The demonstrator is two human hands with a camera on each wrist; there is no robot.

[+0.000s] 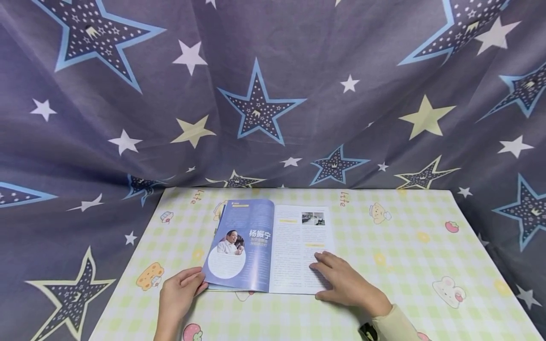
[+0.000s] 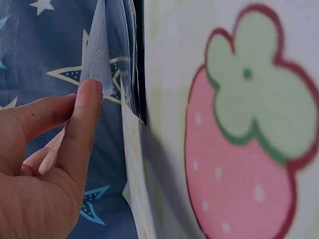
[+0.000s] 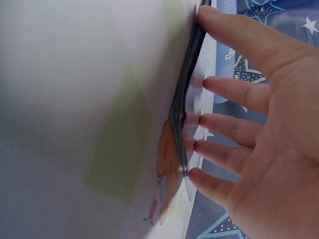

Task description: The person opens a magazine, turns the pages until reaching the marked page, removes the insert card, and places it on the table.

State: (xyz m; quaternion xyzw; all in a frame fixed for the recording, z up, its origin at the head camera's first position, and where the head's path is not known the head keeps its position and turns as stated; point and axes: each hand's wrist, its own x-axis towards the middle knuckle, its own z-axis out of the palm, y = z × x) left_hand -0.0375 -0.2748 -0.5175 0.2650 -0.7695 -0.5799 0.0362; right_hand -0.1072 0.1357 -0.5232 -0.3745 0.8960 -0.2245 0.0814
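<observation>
An open magazine (image 1: 294, 265) lies on the table, its left page blue with a portrait and a white circle, its right page white with columns of print and a photo. At the lower left corner my left hand (image 1: 180, 289) pinches a page between thumb and fingers. In the left wrist view that page (image 2: 97, 62) stands away from the sheets beneath it. My right hand (image 1: 343, 282) rests on the right page with fingers spread. The right wrist view shows its fingertips touching the paper and the thumb at the magazine's edge.
A green-and-white checked tablecloth (image 1: 409, 265) with cartoon prints covers the table. Behind and at both sides hangs a dark curtain (image 1: 324, 118) patterned with stars. A dark band with a yellow mark (image 1: 368, 331) shows by the right sleeve (image 1: 394, 324).
</observation>
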